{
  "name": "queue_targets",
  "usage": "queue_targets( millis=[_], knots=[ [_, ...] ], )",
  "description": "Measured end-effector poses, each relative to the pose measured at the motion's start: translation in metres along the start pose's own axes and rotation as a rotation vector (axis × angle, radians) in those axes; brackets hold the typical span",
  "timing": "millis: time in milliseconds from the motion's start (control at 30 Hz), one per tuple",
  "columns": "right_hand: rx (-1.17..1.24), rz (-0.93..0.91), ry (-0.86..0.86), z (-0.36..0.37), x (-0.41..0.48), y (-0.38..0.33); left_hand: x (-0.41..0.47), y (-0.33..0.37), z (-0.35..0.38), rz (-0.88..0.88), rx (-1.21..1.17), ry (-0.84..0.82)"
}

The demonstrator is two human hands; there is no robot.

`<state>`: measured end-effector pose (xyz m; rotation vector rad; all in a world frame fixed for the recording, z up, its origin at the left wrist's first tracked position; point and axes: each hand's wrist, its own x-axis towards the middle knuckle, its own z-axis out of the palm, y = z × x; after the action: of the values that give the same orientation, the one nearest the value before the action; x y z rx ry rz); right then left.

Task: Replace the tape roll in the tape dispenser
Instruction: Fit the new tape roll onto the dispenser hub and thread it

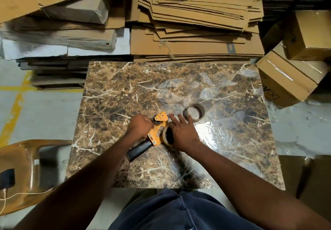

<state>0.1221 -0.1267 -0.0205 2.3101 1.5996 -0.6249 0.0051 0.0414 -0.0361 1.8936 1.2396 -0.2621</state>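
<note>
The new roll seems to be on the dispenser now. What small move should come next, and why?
Probably draw the tape's free end forward toward the dispenser's front roller. The tape roll already sits on the frame, the right hand rests over it, the left hand steadies the body, and the empty core lies aside.

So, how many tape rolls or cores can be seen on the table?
2. One roll sits on the orange dispenser, under the right hand. One brown ring, apparently an empty core, lies on the marble table just beyond that hand. None seems hidden.

arms: bare, no sleeves in view | garment (179, 212): dark navy, possibly buttoned | hands: no gloves
</note>
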Motion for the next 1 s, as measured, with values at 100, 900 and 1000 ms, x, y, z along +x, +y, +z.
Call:
queue_targets(
  millis=[100,900,1000],
  knots=[
    [-0.017,-0.018,-0.008,-0.005,0.002,-0.002,0.011,-0.009,-0.018,-0.039,-0.128,-0.091],
    [0.343,0.299,0.112,-0.015,0.036,-0.08,0.06,0.008,-0.062,0.975,0.926,-0.194],
    [0.305,0.17,0.116,-0.012,0.032,-0.053,0.059,0.004,-0.057,1.048,0.929,-0.213]
  ],
)
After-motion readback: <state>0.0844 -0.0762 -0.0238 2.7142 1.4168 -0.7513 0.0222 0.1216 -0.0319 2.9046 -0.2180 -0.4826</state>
